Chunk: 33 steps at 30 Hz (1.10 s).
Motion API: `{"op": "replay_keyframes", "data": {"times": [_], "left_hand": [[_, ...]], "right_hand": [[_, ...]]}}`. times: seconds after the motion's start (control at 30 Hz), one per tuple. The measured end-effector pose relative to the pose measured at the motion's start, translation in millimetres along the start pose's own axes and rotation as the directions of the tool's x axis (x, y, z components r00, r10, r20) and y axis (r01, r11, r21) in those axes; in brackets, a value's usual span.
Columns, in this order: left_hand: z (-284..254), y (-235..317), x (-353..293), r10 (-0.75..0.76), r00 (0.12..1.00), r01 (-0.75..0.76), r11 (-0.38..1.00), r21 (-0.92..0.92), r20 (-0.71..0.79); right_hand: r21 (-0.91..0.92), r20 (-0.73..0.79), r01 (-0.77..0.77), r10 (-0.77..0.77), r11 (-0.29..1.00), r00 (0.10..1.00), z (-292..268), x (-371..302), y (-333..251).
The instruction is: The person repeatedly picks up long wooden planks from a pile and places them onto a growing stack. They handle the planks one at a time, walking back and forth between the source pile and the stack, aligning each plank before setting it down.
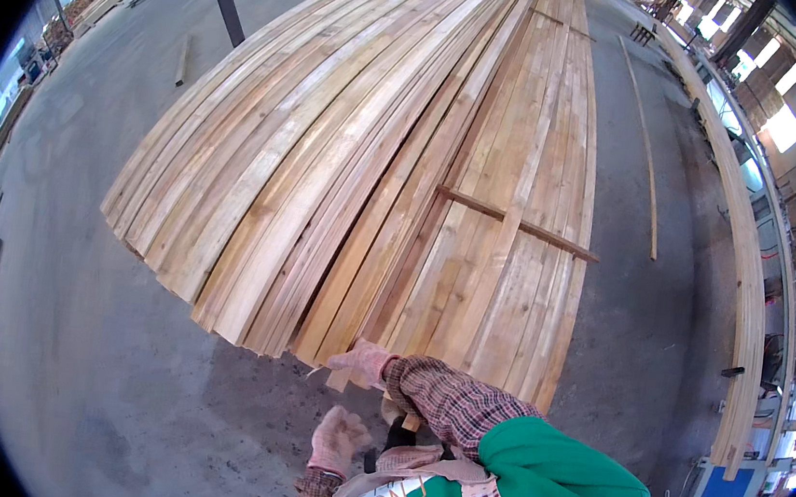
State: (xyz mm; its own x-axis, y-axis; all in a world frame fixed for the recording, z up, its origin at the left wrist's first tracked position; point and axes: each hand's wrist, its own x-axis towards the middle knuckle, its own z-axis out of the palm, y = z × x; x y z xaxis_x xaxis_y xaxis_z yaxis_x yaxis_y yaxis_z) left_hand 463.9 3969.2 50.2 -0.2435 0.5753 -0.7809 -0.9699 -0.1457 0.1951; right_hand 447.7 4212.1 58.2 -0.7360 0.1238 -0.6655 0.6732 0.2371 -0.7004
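Note:
A wide stack of long, pale wooden boards (pixel 258 195) runs away from me, its near ends uneven. My right hand (pixel 367 362), in a pale pink work glove, reaches across to the near end of the stack. Its fingers are closed over the end of a wooden board (pixel 338 379) that sticks out a little past the others; the glove partly hides the grip. A thin whitish strip shows beside these fingers. Lower down, close to my body, my gloved left hand (pixel 339 439) hangs apart from the boards, fingers loosely bent, with nothing visible in it.
A narrow wooden strip (pixel 517 224) lies crosswise on the stack's lower right part. To the right, a thin stick (pixel 641 148) lies on the grey floor (pixel 112 383), and long boards (pixel 746 334) rest along a rail beside machinery. A dark post (pixel 228 10) stands at the left.

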Motion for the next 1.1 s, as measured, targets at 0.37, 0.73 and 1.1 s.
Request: {"op": "replay_keyframes", "data": {"times": [0.37, 0.73, 1.1], "left_hand": [[-17, -2, 23, -0.049, 0.999, 0.049, 0.999, -0.023, 0.011], [15, -13, 36, -0.116, 0.992, 0.125, 0.962, 0.241, -0.053], [71, -115, 37, -0.126, 0.989, 0.142, 0.734, 0.664, -0.072]], "right_hand": [[-0.292, 0.119, 0.258, -0.233, 0.921, 0.965, 6, 57, 58], [-0.084, -0.043, -0.045, 0.041, 0.995, 0.998, -16, 1, 8], [-0.38, -0.354, 0.127, -0.271, 0.916, 0.895, -21, -222, 308]]}}
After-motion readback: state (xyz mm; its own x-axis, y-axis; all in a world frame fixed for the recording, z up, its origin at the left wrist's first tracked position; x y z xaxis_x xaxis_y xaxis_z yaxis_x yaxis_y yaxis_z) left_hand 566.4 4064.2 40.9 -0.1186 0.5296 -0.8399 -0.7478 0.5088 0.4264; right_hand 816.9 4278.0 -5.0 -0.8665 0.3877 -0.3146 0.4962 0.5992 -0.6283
